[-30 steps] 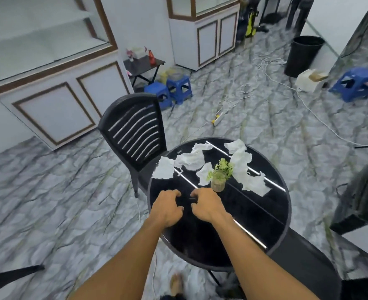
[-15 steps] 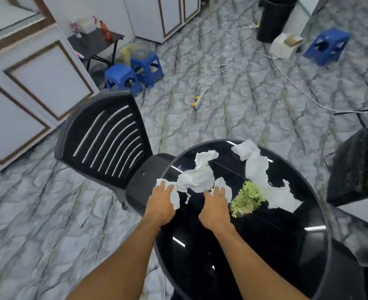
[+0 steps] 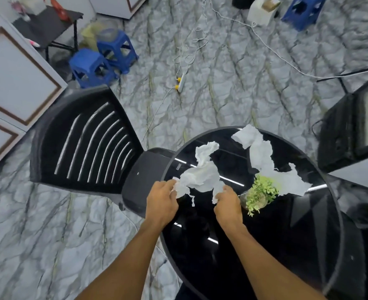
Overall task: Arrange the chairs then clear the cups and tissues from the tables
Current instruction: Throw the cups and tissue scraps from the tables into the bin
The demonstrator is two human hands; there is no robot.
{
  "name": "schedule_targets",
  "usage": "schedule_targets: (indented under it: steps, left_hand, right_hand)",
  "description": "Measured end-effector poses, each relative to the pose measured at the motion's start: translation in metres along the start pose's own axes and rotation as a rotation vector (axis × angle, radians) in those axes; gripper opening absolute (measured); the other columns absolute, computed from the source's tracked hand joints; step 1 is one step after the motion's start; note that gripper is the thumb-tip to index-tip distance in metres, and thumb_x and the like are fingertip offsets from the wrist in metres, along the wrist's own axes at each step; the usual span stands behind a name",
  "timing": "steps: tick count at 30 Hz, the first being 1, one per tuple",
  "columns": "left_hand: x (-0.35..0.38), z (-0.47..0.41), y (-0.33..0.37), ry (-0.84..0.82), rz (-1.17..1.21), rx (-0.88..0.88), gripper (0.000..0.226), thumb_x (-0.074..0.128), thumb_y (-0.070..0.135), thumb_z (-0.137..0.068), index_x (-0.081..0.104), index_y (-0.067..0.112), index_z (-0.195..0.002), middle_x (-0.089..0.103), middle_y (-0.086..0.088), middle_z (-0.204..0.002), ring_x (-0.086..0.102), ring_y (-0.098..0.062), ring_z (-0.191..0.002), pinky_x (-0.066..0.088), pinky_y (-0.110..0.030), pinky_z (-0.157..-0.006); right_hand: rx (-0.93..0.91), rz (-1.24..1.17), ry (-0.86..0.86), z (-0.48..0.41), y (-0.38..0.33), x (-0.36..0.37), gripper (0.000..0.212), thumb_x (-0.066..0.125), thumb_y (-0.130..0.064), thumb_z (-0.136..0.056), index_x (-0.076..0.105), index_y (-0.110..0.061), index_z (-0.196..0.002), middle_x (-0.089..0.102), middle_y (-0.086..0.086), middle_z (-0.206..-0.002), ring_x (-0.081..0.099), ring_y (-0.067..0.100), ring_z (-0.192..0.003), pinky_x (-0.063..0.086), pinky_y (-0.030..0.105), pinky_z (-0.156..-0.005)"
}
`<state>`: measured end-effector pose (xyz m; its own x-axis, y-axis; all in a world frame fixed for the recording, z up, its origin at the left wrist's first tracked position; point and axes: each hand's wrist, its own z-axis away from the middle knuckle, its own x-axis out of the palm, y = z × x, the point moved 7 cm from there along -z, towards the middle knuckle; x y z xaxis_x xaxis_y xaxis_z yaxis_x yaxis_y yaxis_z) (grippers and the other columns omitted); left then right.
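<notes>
Green plant in a pot, just right of the right hand. Two blue stools on marble floor far ahead-left. White power strip and cables straight ahead. Third blue stool and white box far ahead-right.

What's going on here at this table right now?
A person is clearing a round black table. The left hand and right hand each grip the crumpled tissues near its left edge. A long torn tissue lies farther back, beside a small green plant. A black chair stands at the table's left side. No cups are in view.
</notes>
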<state>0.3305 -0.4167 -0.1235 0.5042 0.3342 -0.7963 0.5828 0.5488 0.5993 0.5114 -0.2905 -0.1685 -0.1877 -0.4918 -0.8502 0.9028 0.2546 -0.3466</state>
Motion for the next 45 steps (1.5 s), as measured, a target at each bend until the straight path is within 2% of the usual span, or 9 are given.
schedule_targets:
  steps: [5, 9, 14, 19, 22, 25, 32, 38, 45]
  left_hand:
    - [0.042, -0.033, 0.027, -0.204, -0.077, 0.131, 0.014, 0.063, 0.004, -0.091, 0.074, 0.007, -0.099, 0.051, 0.001, -0.137, 0.038, -0.018, -0.133, 0.041, -0.022, -0.097]
    - [0.062, -0.029, 0.021, -0.32, -0.161, 0.116, 0.016, 0.055, 0.001, -0.088, 0.066, 0.012, -0.086, 0.061, 0.008, -0.1, 0.054, -0.022, -0.103, 0.051, -0.033, -0.082]
    - [0.034, -0.024, 0.03, -0.256, -0.074, 0.121, 0.046, 0.055, 0.008, -0.086, 0.058, 0.022, -0.13, 0.063, 0.003, -0.099, 0.055, -0.018, -0.097, 0.052, -0.04, -0.087]
    - [0.021, -0.063, 0.049, -0.205, -0.067, 0.164, 0.019, 0.055, 0.008, -0.081, 0.072, 0.016, -0.08, 0.061, 0.007, -0.082, 0.055, -0.012, -0.083, 0.052, -0.036, -0.079]
    - [0.031, -0.089, 0.067, -0.21, -0.037, 0.156, 0.022, 0.062, 0.003, -0.083, 0.077, 0.014, -0.093, 0.061, 0.003, -0.12, 0.059, -0.018, -0.11, 0.044, -0.021, -0.085]
    - [0.062, -0.104, 0.072, -0.342, -0.158, 0.126, 0.029, 0.061, 0.001, -0.086, 0.074, 0.013, -0.109, 0.029, -0.008, -0.16, 0.037, -0.027, -0.141, 0.042, -0.028, -0.099]
    - [0.099, -0.098, 0.075, -0.408, -0.173, 0.072, 0.034, 0.057, -0.001, -0.084, 0.073, 0.013, -0.11, 0.065, -0.006, -0.108, 0.064, -0.025, -0.098, 0.052, -0.029, -0.078]
    - [0.102, -0.116, 0.126, -0.324, 0.065, 0.03, 0.045, 0.058, 0.005, -0.088, 0.062, 0.021, -0.13, 0.062, -0.005, -0.12, 0.058, -0.019, -0.109, 0.045, -0.023, -0.094]
    - [0.125, -0.17, 0.208, -0.388, 0.025, 0.215, 0.069, 0.058, 0.018, -0.081, 0.042, 0.023, -0.148, 0.046, -0.001, -0.145, 0.048, -0.022, -0.129, 0.043, -0.037, -0.106]
  right_hand:
    - [0.022, -0.064, -0.051, 0.008, -0.005, -0.008, 0.025, 0.053, 0.009, -0.074, 0.067, -0.011, -0.076, 0.063, 0.003, -0.077, 0.063, 0.023, -0.074, 0.056, 0.038, -0.067]
    - [-0.005, -0.025, 0.001, 0.011, -0.016, -0.021, 0.036, 0.053, 0.004, -0.08, 0.07, -0.019, -0.102, 0.069, 0.002, -0.089, 0.063, 0.024, -0.089, 0.054, 0.037, -0.075]
    - [-0.124, -0.118, 0.146, 0.011, -0.045, -0.05, 0.032, 0.053, -0.005, -0.085, 0.074, -0.014, -0.108, 0.069, 0.001, -0.095, 0.059, 0.023, -0.095, 0.053, 0.037, -0.08]
    - [-0.135, -0.286, 0.195, -0.016, -0.052, -0.104, 0.031, 0.055, 0.003, -0.079, 0.078, -0.011, -0.096, 0.071, 0.007, -0.091, 0.066, 0.027, -0.085, 0.056, 0.04, -0.077]
    - [-0.116, -0.363, 0.219, -0.036, -0.035, -0.138, 0.032, 0.057, 0.007, -0.08, 0.079, -0.009, -0.096, 0.073, 0.007, -0.093, 0.068, 0.024, -0.081, 0.058, 0.036, -0.076]
    - [-0.063, -0.428, 0.237, -0.058, -0.004, -0.158, 0.028, 0.057, 0.006, -0.083, 0.079, -0.01, -0.089, 0.074, 0.005, -0.09, 0.071, 0.021, -0.075, 0.06, 0.031, -0.07]
    - [0.023, -0.307, 0.184, -0.101, 0.07, -0.167, 0.021, 0.053, 0.008, -0.078, 0.072, 0.01, -0.087, 0.071, 0.018, -0.102, 0.067, 0.028, -0.09, 0.059, 0.035, -0.08]
    - [0.012, -0.252, -0.043, -0.13, 0.097, -0.126, 0.033, 0.056, 0.005, -0.084, 0.073, -0.007, -0.109, 0.046, 0.003, -0.15, 0.049, 0.026, -0.131, 0.046, 0.038, -0.104]
    - [-0.074, -0.192, -0.074, -0.146, 0.105, -0.108, 0.028, 0.058, 0.007, -0.082, 0.075, -0.009, -0.099, 0.065, 0.009, -0.127, 0.058, 0.029, -0.118, 0.049, 0.033, -0.093]
